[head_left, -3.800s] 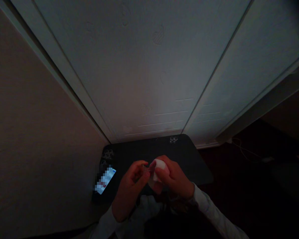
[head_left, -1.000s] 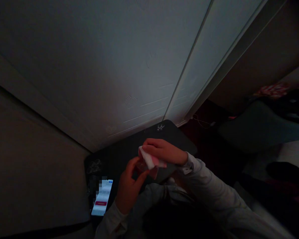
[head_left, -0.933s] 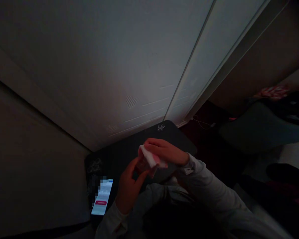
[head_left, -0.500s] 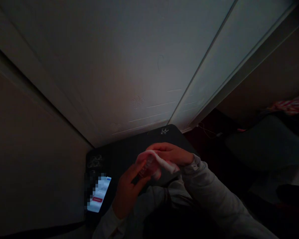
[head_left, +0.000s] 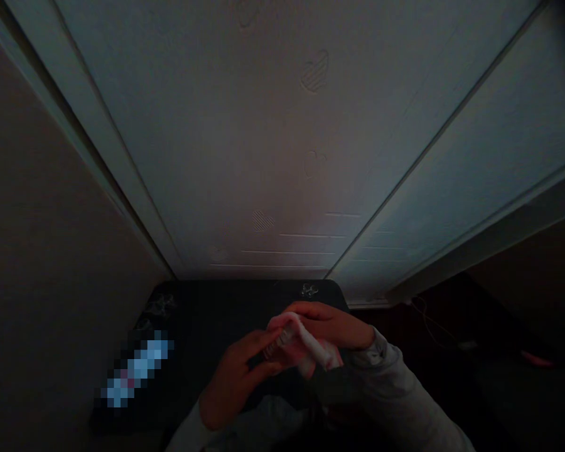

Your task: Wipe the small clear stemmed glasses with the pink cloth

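Note:
My left hand (head_left: 238,376) is closed, its thumb and fingers pinching a clear, ridged object (head_left: 279,342) whose kind I cannot make out in the dim light. A pink and white cloth (head_left: 313,345) is draped over and around that object, with one folded edge hanging down on the right. My right hand (head_left: 332,323) lies closed over the cloth from above and presses it against the clear object. Most of the object is hidden by the cloth and fingers. Both hands are above the near part of a dark table (head_left: 235,301).
Small clear shiny items (head_left: 309,290) lie at the table's far right corner, and more clear items (head_left: 162,304) at the far left. A lit phone, blurred out (head_left: 136,373), lies at left. A pale panelled wall (head_left: 226,157) rises behind. A thin cable (head_left: 428,323) runs on the right.
The view has swung, so the table and hands appear lower in the picture. Both hands keep hold of the cloth and clear object, with little change of grip.

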`<action>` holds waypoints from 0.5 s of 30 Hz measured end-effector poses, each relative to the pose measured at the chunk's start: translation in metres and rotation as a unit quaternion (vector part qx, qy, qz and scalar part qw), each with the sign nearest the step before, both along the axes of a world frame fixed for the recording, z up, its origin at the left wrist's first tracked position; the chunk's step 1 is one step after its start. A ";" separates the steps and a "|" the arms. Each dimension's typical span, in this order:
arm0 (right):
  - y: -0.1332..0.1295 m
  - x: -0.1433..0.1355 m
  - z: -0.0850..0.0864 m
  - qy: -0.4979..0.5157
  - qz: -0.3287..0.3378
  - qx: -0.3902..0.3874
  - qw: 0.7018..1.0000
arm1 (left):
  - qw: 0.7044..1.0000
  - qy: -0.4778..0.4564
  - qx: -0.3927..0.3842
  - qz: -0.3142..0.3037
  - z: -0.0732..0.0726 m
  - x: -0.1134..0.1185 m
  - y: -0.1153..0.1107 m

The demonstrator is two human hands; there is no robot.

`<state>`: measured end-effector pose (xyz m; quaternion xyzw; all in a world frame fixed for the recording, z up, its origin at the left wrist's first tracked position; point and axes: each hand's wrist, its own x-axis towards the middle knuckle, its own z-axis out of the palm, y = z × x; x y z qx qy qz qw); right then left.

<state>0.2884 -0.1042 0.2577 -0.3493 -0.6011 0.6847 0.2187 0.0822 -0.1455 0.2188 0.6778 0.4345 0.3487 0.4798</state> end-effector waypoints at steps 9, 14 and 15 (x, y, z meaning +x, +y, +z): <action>0.006 0.044 -0.002 0.019 0.004 0.009 1.000 | 0.992 0.053 0.085 0.075 0.012 0.053 -0.017; -0.013 0.003 -0.018 0.022 -0.082 0.051 0.995 | 0.963 0.142 0.177 0.144 0.014 0.023 -0.009; -0.017 -0.006 -0.020 0.021 -0.105 0.064 0.992 | 0.960 0.160 0.191 0.125 0.015 0.015 -0.007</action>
